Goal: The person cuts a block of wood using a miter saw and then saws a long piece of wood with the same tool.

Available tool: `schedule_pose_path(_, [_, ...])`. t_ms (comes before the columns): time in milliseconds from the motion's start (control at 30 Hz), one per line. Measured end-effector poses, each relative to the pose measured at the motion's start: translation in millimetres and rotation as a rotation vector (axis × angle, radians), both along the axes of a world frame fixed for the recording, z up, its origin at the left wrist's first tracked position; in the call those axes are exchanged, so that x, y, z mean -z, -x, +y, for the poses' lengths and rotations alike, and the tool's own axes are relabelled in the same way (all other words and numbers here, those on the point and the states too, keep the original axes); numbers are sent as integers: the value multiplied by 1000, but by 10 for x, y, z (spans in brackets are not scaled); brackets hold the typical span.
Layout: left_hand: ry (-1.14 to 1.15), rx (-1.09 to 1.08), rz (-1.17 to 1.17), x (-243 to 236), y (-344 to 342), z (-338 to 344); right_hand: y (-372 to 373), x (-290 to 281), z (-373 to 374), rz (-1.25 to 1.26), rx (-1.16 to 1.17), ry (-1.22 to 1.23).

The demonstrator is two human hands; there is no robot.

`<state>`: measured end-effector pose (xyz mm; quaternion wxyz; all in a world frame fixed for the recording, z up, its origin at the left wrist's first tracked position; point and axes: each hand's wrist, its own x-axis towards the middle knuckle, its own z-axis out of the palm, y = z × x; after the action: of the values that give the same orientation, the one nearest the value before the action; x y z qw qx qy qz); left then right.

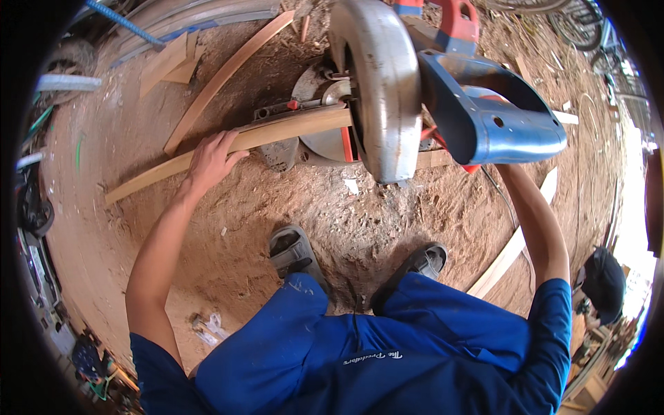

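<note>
A miter saw with a silver metal blade guard (394,97) stands on the ground in front of me. A long wooden strip (277,130) lies across its base, its right end against the guard. My left hand (213,160) holds this strip left of the saw, fingers over the top and thumb on the near side. On the right, the saw's blue housing (519,131) hides my right hand. Only the wrist and forearm (536,214) show, reaching up to the housing's near edge. The blade itself is mostly covered by the guard.
A reddish curved strip (228,83) and stacked boards (200,21) lie on the dirt floor at the far left. A pale plank (512,252) lies at the right, near a thin cable. My sandalled feet (297,252) are close before the saw. Bicycle wheels (575,24) show at the far right.
</note>
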<state>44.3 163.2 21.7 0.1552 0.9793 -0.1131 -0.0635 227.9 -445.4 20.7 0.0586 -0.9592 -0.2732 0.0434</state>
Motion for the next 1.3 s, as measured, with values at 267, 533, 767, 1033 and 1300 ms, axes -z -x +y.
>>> schedule_pose_path(267, [24,-17,-32,-31,-14,-26,-98,-48,-63,-7,-2,13])
schedule_pose_path(533, [-40,-85,36,-90,76,-11,-79,-18,-88,-12,-17,5])
schedule_pose_path(767, [-58,-78,60,-268,-23,-163,-10,63,-67,-36,-28,-10])
schedule_pose_path(1033, [-155,-107,78,-257,65,-151,151,134,18,-62,-65,-40])
schedule_pose_path(1300, [-206,-103,-204,-302,530,-228,461,-51,-509,-231,51,-37])
